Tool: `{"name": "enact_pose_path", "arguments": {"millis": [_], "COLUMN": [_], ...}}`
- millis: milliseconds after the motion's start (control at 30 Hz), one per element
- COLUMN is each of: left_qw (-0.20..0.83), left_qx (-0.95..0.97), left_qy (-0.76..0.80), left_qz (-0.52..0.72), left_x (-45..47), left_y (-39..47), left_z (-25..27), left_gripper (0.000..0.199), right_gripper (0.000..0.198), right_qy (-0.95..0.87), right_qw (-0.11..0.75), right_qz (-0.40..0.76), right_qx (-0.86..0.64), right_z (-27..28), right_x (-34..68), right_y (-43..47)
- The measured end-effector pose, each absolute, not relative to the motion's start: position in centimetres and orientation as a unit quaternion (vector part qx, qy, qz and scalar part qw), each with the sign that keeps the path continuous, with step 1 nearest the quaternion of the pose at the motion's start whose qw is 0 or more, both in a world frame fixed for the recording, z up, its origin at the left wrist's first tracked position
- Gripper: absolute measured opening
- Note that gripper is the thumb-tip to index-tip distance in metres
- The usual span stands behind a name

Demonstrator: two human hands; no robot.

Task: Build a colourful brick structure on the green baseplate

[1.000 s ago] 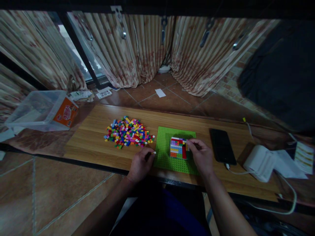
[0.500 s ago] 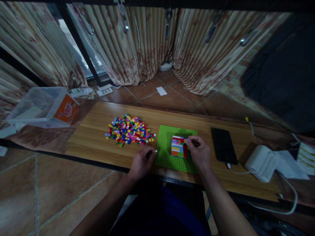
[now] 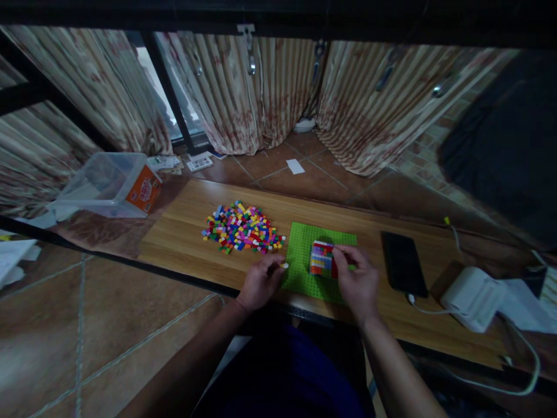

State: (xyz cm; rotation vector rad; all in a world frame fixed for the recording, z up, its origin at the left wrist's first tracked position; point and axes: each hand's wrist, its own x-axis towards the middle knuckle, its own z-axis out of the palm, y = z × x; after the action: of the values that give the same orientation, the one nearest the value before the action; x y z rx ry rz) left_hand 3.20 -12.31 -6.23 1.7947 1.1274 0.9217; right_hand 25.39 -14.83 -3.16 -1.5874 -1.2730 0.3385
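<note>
A green baseplate (image 3: 298,278) lies on the wooden board, bearing a low block of toy bricks (image 3: 321,259) in rows of many colours. My right hand (image 3: 359,278) is closed over the block's right side, fingertips pinched at its upper right edge. Whatever those fingertips may hold is hidden. At the baseplate's left edge, my left hand (image 3: 263,281) pinches a small white and yellow toy brick (image 3: 284,265) between thumb and forefinger. A heap of loose bricks (image 3: 243,228) in mixed colours is spread just beyond my left hand.
A black phone (image 3: 404,264) with a white cable lies right of the baseplate, near a white box-shaped device (image 3: 467,299). A clear plastic bin (image 3: 104,186) with an orange label stands at the far left. Striped curtains (image 3: 278,93) hang behind the wooden board (image 3: 187,244).
The view has shifted, so the whole scene sits further right. My right fingertips remain at the block's upper right, and my left hand still pinches its brick beside the baseplate.
</note>
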Motion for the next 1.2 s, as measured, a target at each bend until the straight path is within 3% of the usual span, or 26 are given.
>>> {"name": "enact_pose_path", "arguments": {"millis": [167, 400, 867, 1200], "left_qw": [0.437, 0.477, 0.45, 0.394], "left_qx": [0.696, 0.67, 0.66, 0.693], "left_qy": [0.428, 0.396, 0.441, 0.438], "left_qz": [0.376, 0.408, 0.409, 0.415], "left_x": [3.0, 2.7, 2.8, 2.7], "left_y": [-12.5, -12.6, -12.6, -12.3], "left_z": [-6.5, -6.5, -6.7, -6.0], "left_gripper": [0.021, 0.028, 0.019, 0.019], "right_gripper": [0.022, 0.025, 0.031, 0.027], "right_qy": [-0.633, -0.668, -0.668, -0.591], "right_qw": [0.404, 0.318, 0.347, 0.418], "right_qz": [0.245, 0.198, 0.105, 0.114], "right_qx": [-0.613, -0.643, -0.65, -0.68], "right_z": [-2.6, -3.8, -5.5, -1.9], "right_x": [20.2, 17.6, 16.1, 21.9], "right_y": [-16.2, -15.5, -15.8, -17.5]}}
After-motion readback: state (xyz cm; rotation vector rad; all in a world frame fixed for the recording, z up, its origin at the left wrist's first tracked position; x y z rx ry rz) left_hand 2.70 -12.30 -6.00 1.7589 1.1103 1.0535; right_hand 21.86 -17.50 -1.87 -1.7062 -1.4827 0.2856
